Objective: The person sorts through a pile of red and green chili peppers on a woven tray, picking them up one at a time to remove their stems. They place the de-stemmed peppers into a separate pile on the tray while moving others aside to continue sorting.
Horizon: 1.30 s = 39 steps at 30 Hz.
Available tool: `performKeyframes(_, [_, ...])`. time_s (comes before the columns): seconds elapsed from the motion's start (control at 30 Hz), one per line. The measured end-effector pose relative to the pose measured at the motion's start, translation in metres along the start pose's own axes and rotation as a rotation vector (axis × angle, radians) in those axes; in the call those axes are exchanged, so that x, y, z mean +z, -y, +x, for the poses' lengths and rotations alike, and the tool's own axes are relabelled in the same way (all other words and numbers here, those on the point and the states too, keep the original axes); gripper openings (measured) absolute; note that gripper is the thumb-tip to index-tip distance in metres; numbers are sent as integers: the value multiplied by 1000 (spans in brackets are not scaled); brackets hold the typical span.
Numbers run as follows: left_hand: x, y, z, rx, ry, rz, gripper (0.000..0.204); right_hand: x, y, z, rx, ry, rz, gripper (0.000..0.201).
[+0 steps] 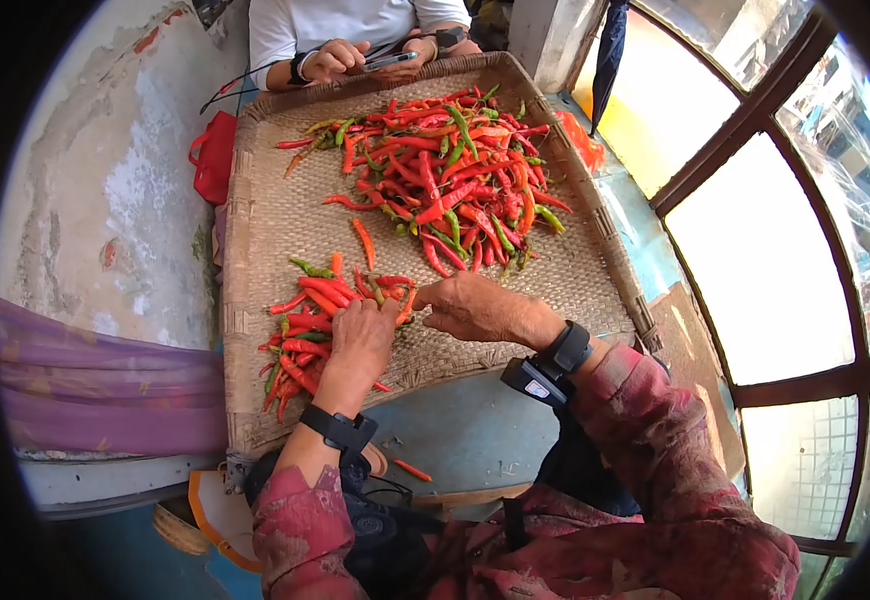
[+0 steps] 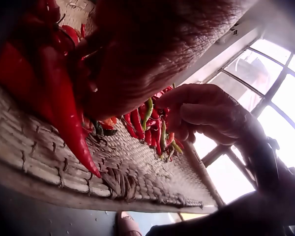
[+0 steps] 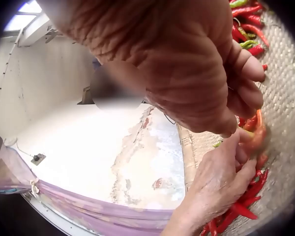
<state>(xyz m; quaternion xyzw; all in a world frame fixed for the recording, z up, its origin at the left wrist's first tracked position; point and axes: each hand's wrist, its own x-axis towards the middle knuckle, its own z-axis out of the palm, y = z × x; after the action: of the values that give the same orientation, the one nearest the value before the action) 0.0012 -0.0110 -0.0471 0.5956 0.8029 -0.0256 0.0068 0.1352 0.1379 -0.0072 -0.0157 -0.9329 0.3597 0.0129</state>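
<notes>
A large woven tray [image 1: 285, 210] holds a big heap of red, orange and green chillies [image 1: 445, 190] at its far right and a smaller pile [image 1: 300, 345] at the near left. Over the smaller pile is my left hand [image 1: 360, 340], fingers bent around an orange-red chilli [image 3: 254, 140] in the right wrist view. My right hand [image 1: 480, 308] is just right of it, fingers curled and fingertips close to the left hand's. Whether the right fingertips pinch anything is hidden. A red chilli [image 2: 64, 108] lies near the left wrist camera.
Across the tray a person in white [image 1: 340, 30] holds a phone [image 1: 390, 61]. A red bag [image 1: 215, 158] hangs left of the tray, beside a purple cloth [image 1: 105, 380]. Windows [image 1: 755, 260] stand at the right. One chilli [image 1: 412, 470] lies below the tray's near edge.
</notes>
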Motion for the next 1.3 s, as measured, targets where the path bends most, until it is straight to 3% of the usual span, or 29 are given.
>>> performKeyframes(0.17, [8,0,-3,71,-51,-44,24,2,-5,-1,-5,6,-137,26])
performKeyframes(0.23, [11,1,-6,123,-155,-21,22,4,-7,0,7,22,-144,27])
performKeyframes(0.47, [3,1,0,76,-42,-13,25,17,-10,3,46,128,-227,31])
performKeyframes(0.57, [-16,0,-2,53,-64,-131,26,15,-7,3,52,10,-232,31])
performKeyframes(0.8, [-48,2,-2,-6,-228,-518,24,19,-8,7,31,-70,-198,35])
performKeyframes(0.87, [-52,0,-1,-41,-253,-586,24,22,-10,10,-79,-222,-65,25])
performKeyframes(0.93, [-53,-1,-1,17,-400,-673,23,17,-4,11,-57,-158,-17,24])
performKeyframes(1.13, [-60,-6,-1,-82,-308,-955,24,29,-3,17,-69,-107,69,18])
performKeyframes(1.3, [-59,-4,-1,-91,-308,-938,24,31,-5,16,-30,-74,106,15])
